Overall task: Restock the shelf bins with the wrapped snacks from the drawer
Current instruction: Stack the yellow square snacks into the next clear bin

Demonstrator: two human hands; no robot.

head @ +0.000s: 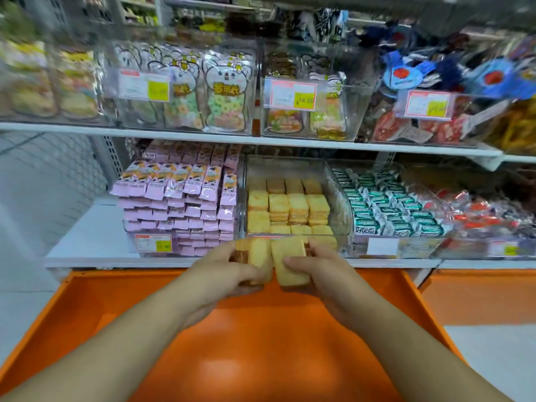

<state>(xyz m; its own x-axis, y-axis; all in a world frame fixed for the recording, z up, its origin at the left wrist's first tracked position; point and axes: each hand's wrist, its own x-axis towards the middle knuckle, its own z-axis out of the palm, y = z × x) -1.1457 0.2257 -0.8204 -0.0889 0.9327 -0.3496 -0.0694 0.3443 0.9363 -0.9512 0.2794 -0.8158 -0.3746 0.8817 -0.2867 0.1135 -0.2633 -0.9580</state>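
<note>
Nearest, the open orange drawer [261,329] is seen below both forearms. Above its far edge, wrapped yellow snacks [288,264] are held by both hands: the left hand [223,271] is curled round one stack, the right hand [316,268] is clasped on another, long axes running away from the person. Directly beyond the fingers [293,261], just past the shelf edge, the clear middle bin [339,181] of matching yellow snacks is found, partly filled. A short forward reach is judged sufficient, both hands being about equally near.

Glossy orange drawer [261,343], clear plastic bins [293,166]
</note>
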